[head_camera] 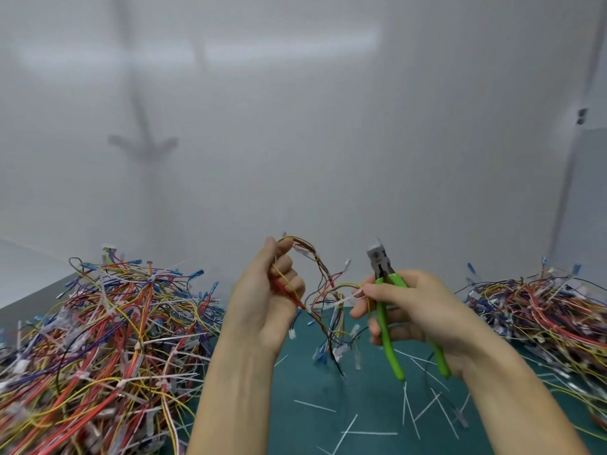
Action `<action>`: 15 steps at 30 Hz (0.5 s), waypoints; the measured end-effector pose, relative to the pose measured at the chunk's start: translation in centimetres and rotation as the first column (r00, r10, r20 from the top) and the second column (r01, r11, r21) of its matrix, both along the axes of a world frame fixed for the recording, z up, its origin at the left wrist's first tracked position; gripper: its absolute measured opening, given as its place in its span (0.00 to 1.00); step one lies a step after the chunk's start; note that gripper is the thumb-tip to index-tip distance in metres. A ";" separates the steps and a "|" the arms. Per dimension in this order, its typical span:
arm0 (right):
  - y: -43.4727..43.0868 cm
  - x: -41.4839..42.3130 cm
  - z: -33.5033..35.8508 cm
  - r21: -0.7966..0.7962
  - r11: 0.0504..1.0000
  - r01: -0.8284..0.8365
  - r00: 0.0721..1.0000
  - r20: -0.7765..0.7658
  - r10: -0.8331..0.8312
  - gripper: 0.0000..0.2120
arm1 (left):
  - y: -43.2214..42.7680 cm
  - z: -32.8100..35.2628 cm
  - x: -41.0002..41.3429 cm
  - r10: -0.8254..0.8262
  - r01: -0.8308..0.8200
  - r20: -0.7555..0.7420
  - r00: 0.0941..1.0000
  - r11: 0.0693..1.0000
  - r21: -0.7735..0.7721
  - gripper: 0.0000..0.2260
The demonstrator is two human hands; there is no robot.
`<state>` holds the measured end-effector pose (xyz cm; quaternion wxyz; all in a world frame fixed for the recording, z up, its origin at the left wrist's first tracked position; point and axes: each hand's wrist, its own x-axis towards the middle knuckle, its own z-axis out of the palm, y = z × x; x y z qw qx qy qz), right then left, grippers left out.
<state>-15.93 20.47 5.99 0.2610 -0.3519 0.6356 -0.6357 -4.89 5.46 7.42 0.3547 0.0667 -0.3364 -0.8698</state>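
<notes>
In the head view, the left hand [266, 297] is raised above the green mat [305, 399], and its fingers are curled round the upper part of a small wire bundle [335, 326], with a red and a yellow wire passing across the palm. The bundle makes an arc from this hand over to the right hand [417, 307], and its loose ends with blue and white connectors hang down between the two hands, close over the mat. The right hand grips the green-handled cutters [382, 323]; the handles run through the curled fingers and the grey head points up, away from the person. I cannot tell if the blades are apart or together. At the same time the thumb and forefinger of this hand pinch the bundle at a white tie. A big pile of coloured wires [98, 339] lies on the left of the mat, and a second pile [542, 307] lies on the right. Short white tie pieces [410, 408] are scattered on the mat under the right hand. Behind everything stands a plain white wall [295, 126].
</notes>
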 end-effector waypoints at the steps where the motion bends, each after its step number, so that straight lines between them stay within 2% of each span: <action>1: 0.1 0.1 0.2 -0.029 1.000 -0.010 1.000 0.010 0.010 0.06 | 0.0 -0.1 0.0 0.022 -0.022 -0.044 0.999 1.000 -0.005 0.11; 4: 0.3 0.6 0.7 -0.133 0.991 -0.017 0.998 0.065 0.026 0.07 | -0.2 -0.3 0.5 0.024 -0.040 -0.147 0.989 0.993 -0.110 0.09; 6: 0.4 0.9 1.1 -0.190 0.981 -0.037 0.994 0.092 0.056 0.09 | -0.2 -0.4 0.5 0.011 -0.049 -0.176 0.984 0.976 -0.213 0.12; 8: 0.3 1.3 1.3 -0.228 0.972 -0.057 0.993 0.089 0.080 0.09 | 0.3 -0.3 0.6 0.045 -0.081 -0.129 0.991 0.954 -0.288 0.15; 13: -0.2 2.3 1.5 -0.276 0.958 -0.084 0.989 0.096 0.115 0.12 | 1.4 0.0 1.2 0.051 -0.042 0.003 0.999 0.852 -0.522 0.09; 15: -0.4 2.5 1.5 -0.289 0.953 -0.088 0.982 0.138 0.132 0.12 | 1.7 0.2 1.2 0.117 -0.040 0.081 0.990 0.777 -0.628 0.07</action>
